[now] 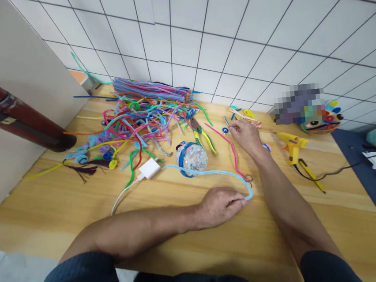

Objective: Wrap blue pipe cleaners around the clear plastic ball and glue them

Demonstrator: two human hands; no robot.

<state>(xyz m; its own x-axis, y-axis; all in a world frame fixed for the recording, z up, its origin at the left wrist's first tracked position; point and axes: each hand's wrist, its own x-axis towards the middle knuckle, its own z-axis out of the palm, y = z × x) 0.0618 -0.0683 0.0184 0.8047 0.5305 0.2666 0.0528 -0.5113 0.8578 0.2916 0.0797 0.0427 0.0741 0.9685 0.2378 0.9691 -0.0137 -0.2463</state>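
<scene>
My left hand [220, 206] is closed, pinching one end of a light blue pipe cleaner [220, 172] between thumb and finger. From there the pipe cleaner curves up and runs left, passing in front of a clear, glittery ball [194, 157] with a blue band. Farther back, my right hand [245, 136] has its fingertips pressed together at the lower end of a short grey rod [226, 120]. Beside those fingertips lies a blue button [225, 130]. A pink pipe cleaner [230, 148] stretches between my two hands, with a small dark ring [249, 178] near its lower end.
Pliers [202, 135] lie behind the ball, near a tangled heap of pipe cleaners [136, 124] and a bundle [153, 90]. At left are a white charger [150, 168] and a red thermos [22, 117]. A yellow glue gun [293, 145], cutter [312, 175] and decorated figure [321, 121] sit right.
</scene>
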